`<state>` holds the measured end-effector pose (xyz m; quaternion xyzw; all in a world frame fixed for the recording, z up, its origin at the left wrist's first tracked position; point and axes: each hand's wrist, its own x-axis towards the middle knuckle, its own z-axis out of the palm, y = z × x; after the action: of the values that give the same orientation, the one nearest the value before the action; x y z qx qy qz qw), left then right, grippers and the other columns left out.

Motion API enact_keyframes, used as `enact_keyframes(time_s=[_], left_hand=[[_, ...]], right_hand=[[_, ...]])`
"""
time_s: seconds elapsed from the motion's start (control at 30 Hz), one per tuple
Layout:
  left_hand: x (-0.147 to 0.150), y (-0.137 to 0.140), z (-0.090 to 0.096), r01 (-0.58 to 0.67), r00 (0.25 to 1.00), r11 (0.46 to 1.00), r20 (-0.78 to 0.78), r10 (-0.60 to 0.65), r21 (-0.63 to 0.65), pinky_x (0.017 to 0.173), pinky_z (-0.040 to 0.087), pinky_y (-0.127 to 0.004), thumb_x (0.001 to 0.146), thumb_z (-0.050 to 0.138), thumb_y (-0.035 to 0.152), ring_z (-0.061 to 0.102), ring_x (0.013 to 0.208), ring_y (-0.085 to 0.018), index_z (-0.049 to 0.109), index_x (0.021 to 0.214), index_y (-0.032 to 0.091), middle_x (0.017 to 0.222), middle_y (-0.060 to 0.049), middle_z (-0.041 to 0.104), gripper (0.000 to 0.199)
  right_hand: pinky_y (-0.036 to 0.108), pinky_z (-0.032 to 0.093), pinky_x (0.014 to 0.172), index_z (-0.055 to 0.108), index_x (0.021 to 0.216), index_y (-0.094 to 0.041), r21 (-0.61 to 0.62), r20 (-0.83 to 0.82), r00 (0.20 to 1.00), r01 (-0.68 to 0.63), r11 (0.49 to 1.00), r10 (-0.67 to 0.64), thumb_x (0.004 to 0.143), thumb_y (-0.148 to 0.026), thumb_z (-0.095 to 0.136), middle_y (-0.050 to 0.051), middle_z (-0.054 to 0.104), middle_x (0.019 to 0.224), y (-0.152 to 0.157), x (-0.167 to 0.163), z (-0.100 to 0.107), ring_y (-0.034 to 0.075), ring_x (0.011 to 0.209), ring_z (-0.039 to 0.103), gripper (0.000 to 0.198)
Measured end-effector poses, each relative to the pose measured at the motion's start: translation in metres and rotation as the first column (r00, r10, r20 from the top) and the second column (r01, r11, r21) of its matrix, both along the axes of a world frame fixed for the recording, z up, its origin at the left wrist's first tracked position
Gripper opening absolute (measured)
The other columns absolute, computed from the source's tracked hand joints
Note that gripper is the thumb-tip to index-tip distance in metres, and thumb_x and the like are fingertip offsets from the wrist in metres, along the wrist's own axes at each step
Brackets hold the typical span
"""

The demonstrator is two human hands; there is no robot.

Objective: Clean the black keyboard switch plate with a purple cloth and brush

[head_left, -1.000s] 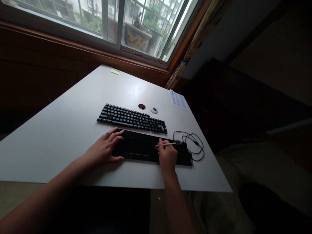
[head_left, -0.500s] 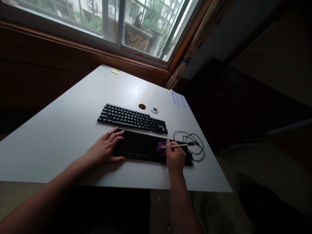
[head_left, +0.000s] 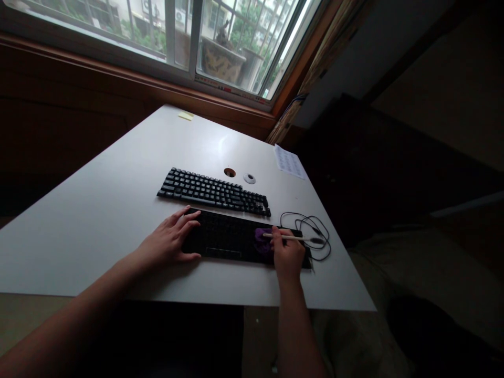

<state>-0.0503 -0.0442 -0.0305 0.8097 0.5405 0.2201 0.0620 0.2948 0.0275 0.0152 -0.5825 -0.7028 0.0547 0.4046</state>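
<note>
A dark keyboard base (head_left: 224,239), with no raised keycaps that I can make out, lies near the front of the desk. My left hand (head_left: 173,236) is spread at its left end, fingertips on the top edge and thumb by the bottom edge. Over its right part, my right hand (head_left: 289,254) is closed around a thin pale-handled brush (head_left: 291,237), whose dark bristly head points right. A crumpled purple cloth (head_left: 262,241) lies on the base under that hand's fingers; whether they grip it too is hidden.
Behind the base lies a black keycap-covered keyboard piece (head_left: 212,190). A coiled black cable (head_left: 325,236) rests at right. Farther back are a cable hole (head_left: 229,172), a round cover (head_left: 249,178), a printed sheet (head_left: 289,161) and a yellow note (head_left: 186,115) on the white desk (head_left: 118,184).
My right hand has moved slightly right along the base with the brush. The purple cloth has shifted shape and shows more beside the fingers. My left hand stays put.
</note>
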Motion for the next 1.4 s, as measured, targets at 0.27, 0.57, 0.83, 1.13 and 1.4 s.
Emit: enact_keyframes(time_s=[0.27,0.57,0.83,1.13,1.4], left_hand=[[0.001,0.0,0.004,0.003,1.0,1.0,0.027,-0.003,-0.006,0.123,0.03,-0.056,0.08,0.075,0.061,0.016,0.156,-0.037,0.051,0.135,0.021,0.163,-0.011,0.039,0.072],[0.001,0.0,0.001,0.001,1.0,1.0,0.0,-0.001,0.005,0.123,0.031,-0.055,0.079,0.075,0.061,0.017,0.156,-0.038,0.05,0.135,0.021,0.162,-0.01,0.039,0.073],[0.002,0.0,0.004,-0.012,1.0,1.0,-0.023,0.012,0.0,0.123,0.031,-0.054,0.079,0.075,0.061,0.019,0.156,-0.037,0.051,0.135,0.02,0.162,-0.011,0.039,0.073],[0.001,0.0,0.004,-0.011,1.0,1.0,-0.016,0.011,-0.004,0.123,0.032,-0.055,0.078,0.075,0.062,0.017,0.156,-0.038,0.052,0.134,0.021,0.163,-0.01,0.039,0.073],[0.001,0.0,0.004,0.005,1.0,1.0,-0.017,-0.005,0.016,0.122,0.032,-0.055,0.079,0.075,0.06,0.018,0.156,-0.037,0.052,0.133,0.02,0.161,-0.011,0.041,0.071]], right_hand=[[0.028,0.047,0.067,0.07,0.081,-0.021,-0.109,0.017,0.992,-0.12,0.987,0.122,0.099,-0.058,0.054,0.004,0.073,0.071,0.013,-0.008,-0.006,0.021,0.066,0.069,0.044],[0.029,0.045,0.072,0.069,0.079,-0.02,-0.062,0.14,0.976,-0.162,0.985,0.169,0.102,-0.054,0.049,0.006,0.075,0.078,0.017,-0.017,-0.009,0.021,0.071,0.07,0.046],[0.027,0.041,0.063,0.066,0.076,-0.022,-0.16,0.168,0.973,-0.13,0.978,0.157,0.102,-0.052,0.048,0.005,0.072,0.068,0.022,-0.018,-0.001,0.02,0.064,0.068,0.044],[0.028,0.042,0.065,0.066,0.078,-0.022,-0.171,0.162,0.975,-0.124,0.977,0.152,0.102,-0.051,0.046,0.005,0.072,0.071,0.027,-0.021,0.001,0.021,0.066,0.068,0.043],[0.027,0.042,0.064,0.067,0.08,-0.022,-0.201,0.135,0.979,-0.123,0.972,0.152,0.1,-0.052,0.05,0.005,0.072,0.07,0.03,-0.023,0.003,0.021,0.065,0.068,0.04]])
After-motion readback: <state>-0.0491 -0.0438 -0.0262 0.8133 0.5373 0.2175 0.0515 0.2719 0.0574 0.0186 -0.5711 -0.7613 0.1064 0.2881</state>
